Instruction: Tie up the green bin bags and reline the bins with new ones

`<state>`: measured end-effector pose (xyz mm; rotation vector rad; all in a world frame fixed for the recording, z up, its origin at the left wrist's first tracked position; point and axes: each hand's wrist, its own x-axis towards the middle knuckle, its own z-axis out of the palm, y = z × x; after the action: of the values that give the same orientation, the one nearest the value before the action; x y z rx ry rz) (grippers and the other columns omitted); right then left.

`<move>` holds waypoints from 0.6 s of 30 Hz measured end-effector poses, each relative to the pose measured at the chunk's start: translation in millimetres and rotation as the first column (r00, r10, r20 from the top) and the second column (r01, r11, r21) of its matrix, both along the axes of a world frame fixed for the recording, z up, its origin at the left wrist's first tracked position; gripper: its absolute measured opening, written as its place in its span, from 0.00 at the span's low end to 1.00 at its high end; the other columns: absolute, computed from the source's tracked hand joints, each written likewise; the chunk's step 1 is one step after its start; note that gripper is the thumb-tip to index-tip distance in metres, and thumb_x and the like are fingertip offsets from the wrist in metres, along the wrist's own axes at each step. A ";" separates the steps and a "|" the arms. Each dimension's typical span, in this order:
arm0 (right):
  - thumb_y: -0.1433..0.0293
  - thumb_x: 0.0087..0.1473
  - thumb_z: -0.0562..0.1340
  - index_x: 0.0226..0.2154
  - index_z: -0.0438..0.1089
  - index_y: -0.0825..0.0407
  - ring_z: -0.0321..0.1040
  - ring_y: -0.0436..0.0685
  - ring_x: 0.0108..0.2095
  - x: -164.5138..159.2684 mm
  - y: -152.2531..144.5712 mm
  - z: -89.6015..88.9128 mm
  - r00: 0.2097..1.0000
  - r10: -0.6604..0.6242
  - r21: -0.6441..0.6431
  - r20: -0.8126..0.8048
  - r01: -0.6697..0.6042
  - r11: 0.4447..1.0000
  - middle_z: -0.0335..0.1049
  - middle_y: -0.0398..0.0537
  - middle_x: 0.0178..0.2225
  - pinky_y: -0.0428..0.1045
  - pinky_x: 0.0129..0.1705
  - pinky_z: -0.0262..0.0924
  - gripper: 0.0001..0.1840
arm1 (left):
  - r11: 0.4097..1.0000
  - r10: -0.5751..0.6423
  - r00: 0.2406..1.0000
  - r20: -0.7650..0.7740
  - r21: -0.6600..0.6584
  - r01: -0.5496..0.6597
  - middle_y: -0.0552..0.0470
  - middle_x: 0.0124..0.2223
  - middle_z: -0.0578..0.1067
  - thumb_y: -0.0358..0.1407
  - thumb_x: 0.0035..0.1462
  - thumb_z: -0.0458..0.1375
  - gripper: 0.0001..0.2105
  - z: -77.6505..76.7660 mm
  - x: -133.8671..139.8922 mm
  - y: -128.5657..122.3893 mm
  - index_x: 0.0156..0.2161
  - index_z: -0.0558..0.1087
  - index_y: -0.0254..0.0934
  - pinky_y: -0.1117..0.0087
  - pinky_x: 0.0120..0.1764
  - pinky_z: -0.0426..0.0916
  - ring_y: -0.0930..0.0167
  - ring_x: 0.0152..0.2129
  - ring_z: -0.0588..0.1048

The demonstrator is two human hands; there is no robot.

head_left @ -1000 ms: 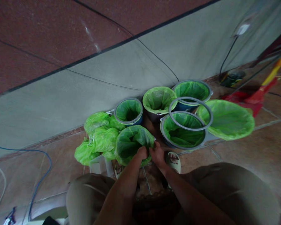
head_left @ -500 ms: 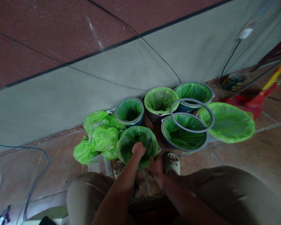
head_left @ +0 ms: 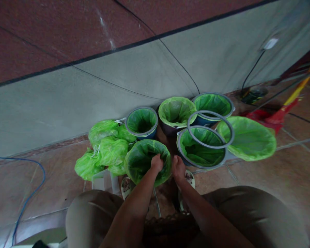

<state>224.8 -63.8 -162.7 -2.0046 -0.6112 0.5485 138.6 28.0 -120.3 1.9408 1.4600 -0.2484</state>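
A bin lined with a green plastic bag (head_left: 135,168) stands on the floor between my feet. My left hand (head_left: 157,163) reaches inside it, its fingers curled close to the right inner wall of the bag. What those fingers grip, if anything, is hidden. Just outside the right rim is my right hand (head_left: 178,168), fairly straight and pointing up, with no object visible in it. To the right stands a lined bin with a grey rim (head_left: 179,146), and a loose grey ring (head_left: 231,139) lies across its top.
Behind are a small blue bin (head_left: 151,134), a dark bin (head_left: 167,129) and another blue bin (head_left: 203,120), all lined. Tied green bags (head_left: 113,151) are heaped at left, near a white container (head_left: 100,182). At right are a lined opening (head_left: 250,137) and a red dustpan (head_left: 271,117).
My left hand has moved right inside the bag, toward its wall. My right hand has risen from the rim's lower right to beside its right side. The camera view has shifted slightly.
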 end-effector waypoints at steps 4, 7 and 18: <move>0.61 0.60 0.47 0.49 0.70 0.58 0.70 0.61 0.48 -4.6 13.0 -0.2 0.989 0.146 -0.003 0.000 -0.146 0.989 0.74 0.62 0.48 0.56 0.54 0.61 0.26 | 1.000 -0.004 1.000 -0.016 -0.010 0.004 0.39 0.52 0.78 0.28 0.61 0.51 0.15 -6.2 -3.0 1.2 0.48 0.76 0.32 0.67 0.57 0.63 0.61 0.52 0.74; 0.65 0.58 0.50 0.53 0.67 0.59 0.70 0.61 0.49 -11.0 13.5 -1.0 0.986 0.169 -0.069 0.005 -0.168 0.983 0.73 0.62 0.49 0.55 0.53 0.62 0.25 | 1.000 0.002 1.000 -0.026 -0.010 -0.002 0.39 0.53 0.77 0.28 0.61 0.51 0.15 -9.3 -3.2 1.2 0.48 0.77 0.31 0.66 0.59 0.62 0.61 0.54 0.73; 0.74 0.48 0.51 0.49 0.66 0.58 0.71 0.62 0.45 -20.4 14.3 -13.5 0.984 0.166 -0.126 0.064 -0.157 0.980 0.73 0.62 0.45 0.56 0.49 0.65 0.24 | 0.993 0.117 0.993 -0.029 -0.003 -0.117 0.37 0.50 0.78 0.26 0.59 0.53 0.15 -11.6 -7.6 0.4 0.49 0.75 0.28 0.68 0.53 0.66 0.61 0.50 0.75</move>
<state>204.4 -49.5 -176.2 -2.1083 -0.8081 0.6236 131.0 28.3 -131.9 1.8472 1.5839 -0.2267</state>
